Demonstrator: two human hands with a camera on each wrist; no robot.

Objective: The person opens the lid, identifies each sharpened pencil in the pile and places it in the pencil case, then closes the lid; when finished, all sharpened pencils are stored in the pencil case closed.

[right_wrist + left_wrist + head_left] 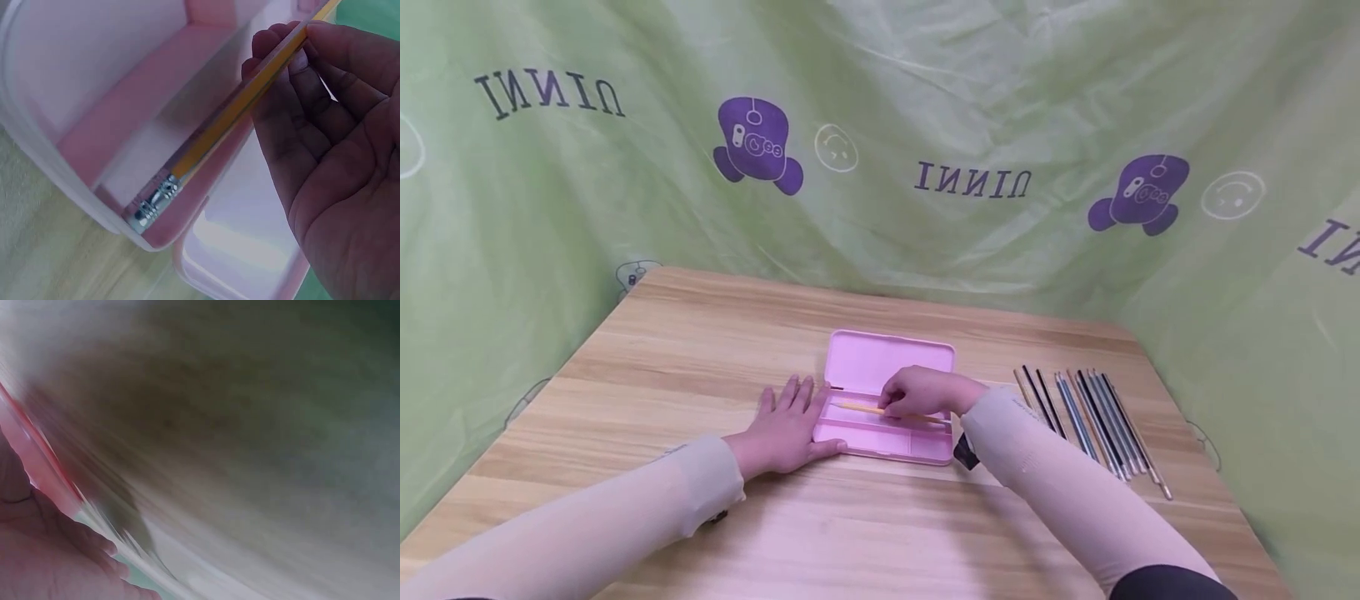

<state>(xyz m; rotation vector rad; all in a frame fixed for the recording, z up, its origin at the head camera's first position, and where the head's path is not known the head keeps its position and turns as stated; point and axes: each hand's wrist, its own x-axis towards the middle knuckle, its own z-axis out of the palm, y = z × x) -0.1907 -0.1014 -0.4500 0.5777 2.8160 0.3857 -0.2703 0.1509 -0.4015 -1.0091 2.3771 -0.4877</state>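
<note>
A pink pencil case (865, 437) lies on the table with its lid (887, 354) tipped back. Over its upper compartment, my right hand (917, 392) pinches a yellow pencil (859, 407) between thumb and fingers. In the right wrist view the pencil's metal eraser end (153, 203) is down by the compartment's end wall. My left hand (786, 429) has its fingers spread flat, partly on the table, with thumb and index finger touching the case's left side. The left wrist view shows part of that hand (50, 556) beside the case's pink edge (47, 450).
Several pencils (1093, 417) in black, grey, blue and tan lie side by side on the wooden table (700, 358), to the right of the case. A green printed curtain (880, 233) hangs behind and around the table.
</note>
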